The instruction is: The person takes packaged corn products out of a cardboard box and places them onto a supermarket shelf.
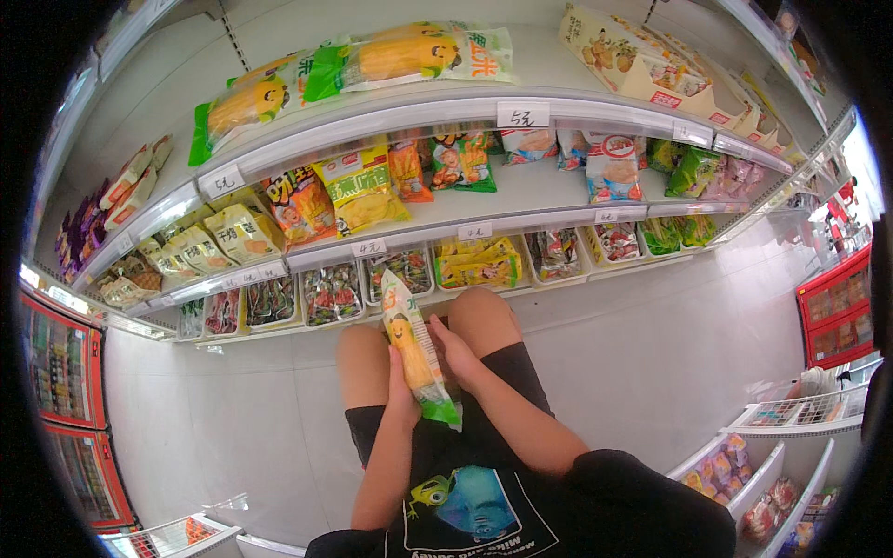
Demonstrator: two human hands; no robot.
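Observation:
A long snack bag with a corn picture [413,352] stands tilted between my hands, in front of my knees. My left hand [402,394] holds its lower left side. On the other side, my right hand [453,349] is by the bag's right edge, the fingers partly hidden; whether it grips the bag cannot be told. On the top shelf lie similar corn snack bags [411,56], some on top of others. Below them, a yellow snack bag [359,188] stands among orange bags [303,209] on the middle shelf.
White trays [333,296] of small wrapped snacks line the bottom shelf. A cardboard display box [600,52] sits at the upper right. Red-framed glass-door cabinets [98,376] stand at the left, another red cabinet [834,307] at the right. Low white shelving [750,481] with packaged goods is at the lower right.

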